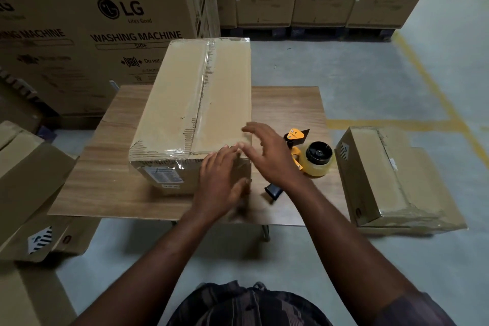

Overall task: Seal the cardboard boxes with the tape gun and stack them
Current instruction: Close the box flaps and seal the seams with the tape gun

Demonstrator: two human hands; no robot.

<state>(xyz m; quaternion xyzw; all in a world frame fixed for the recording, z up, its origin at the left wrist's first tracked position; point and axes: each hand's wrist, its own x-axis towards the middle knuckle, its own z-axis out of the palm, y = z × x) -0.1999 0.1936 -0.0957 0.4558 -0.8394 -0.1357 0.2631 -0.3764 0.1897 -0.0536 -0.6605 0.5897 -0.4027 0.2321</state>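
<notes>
A long cardboard box (pixel 180 103) lies on the wooden table (pixel 105 172), with clear tape running along its top seam and down its near end. My left hand (pixel 221 180) lies flat against the box's near end at the right corner, fingers straight. Spread open, my right hand (pixel 267 153) hovers at the box's near right top corner and holds nothing. The yellow and black tape gun (pixel 309 156) lies on the table just right of my right hand, its black handle pointing toward me.
Two taped boxes (pixel 383 180) are stacked on the floor right of the table. Open cardboard boxes (pixel 29 193) stand at the left. Large washing machine cartons (pixel 92 21) rise behind the table, and more cartons on pallets line the back. Yellow floor lines run at right.
</notes>
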